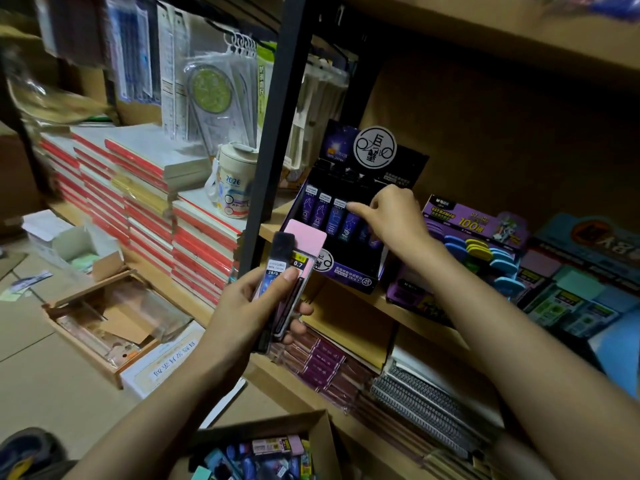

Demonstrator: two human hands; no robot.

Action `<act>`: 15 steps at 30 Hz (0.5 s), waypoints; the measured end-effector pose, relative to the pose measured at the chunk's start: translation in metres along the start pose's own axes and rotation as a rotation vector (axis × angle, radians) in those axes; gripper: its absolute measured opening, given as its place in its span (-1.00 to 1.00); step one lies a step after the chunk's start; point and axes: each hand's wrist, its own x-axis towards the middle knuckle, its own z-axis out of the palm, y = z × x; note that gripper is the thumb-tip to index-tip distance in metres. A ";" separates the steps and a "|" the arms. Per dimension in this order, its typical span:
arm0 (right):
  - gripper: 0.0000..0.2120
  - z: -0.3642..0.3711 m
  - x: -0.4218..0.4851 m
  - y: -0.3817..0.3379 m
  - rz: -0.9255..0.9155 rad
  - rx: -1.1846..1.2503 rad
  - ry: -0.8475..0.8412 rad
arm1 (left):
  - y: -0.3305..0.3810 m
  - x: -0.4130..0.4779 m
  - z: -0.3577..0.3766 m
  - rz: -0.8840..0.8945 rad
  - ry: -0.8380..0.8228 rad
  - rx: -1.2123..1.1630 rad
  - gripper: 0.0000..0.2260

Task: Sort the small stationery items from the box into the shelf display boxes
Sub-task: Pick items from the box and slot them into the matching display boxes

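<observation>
My left hand [258, 306] grips a small bunch of pencil lead cases [289, 271], dark and pink ones, held upright in front of the shelf edge. My right hand [394, 211] reaches into the black and purple display box [349, 268] on the middle shelf, its index finger touching the top of a purple lead case [348, 225] in the row. Whether that hand pinches the case is hidden. At the bottom stands the cardboard box [311, 422] with several mixed small stationery items.
To the right on the same shelf stand a purple display box with blue and yellow items [485, 247] and a blue-green display box [581, 292]. A black shelf post [273, 133] rises left of the box. Stacked notebooks [145, 195] and open boxes [114, 320] lie left.
</observation>
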 end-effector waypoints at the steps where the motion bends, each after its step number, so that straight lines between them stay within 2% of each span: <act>1: -0.57 -0.003 -0.016 -0.002 -0.024 0.158 0.004 | 0.000 -0.001 0.002 -0.004 -0.010 0.014 -0.61; 3: -0.64 -0.006 -0.053 -0.009 -0.033 0.586 -0.070 | -0.001 -0.004 0.007 -0.017 -0.032 0.053 -0.60; 5: -0.64 -0.008 -0.085 -0.011 -0.018 0.830 -0.172 | -0.003 -0.007 0.013 -0.030 -0.067 0.123 -0.60; 8: -0.59 -0.005 -0.120 -0.009 0.056 0.942 -0.288 | -0.011 -0.011 0.026 -0.020 -0.074 0.224 -0.63; 10: -0.65 -0.002 -0.135 -0.005 0.100 0.998 -0.328 | -0.019 -0.015 0.036 -0.012 -0.067 0.249 -0.68; 15: -0.77 -0.002 -0.156 0.013 0.165 1.112 -0.300 | -0.038 -0.027 0.051 0.031 -0.145 0.308 -0.76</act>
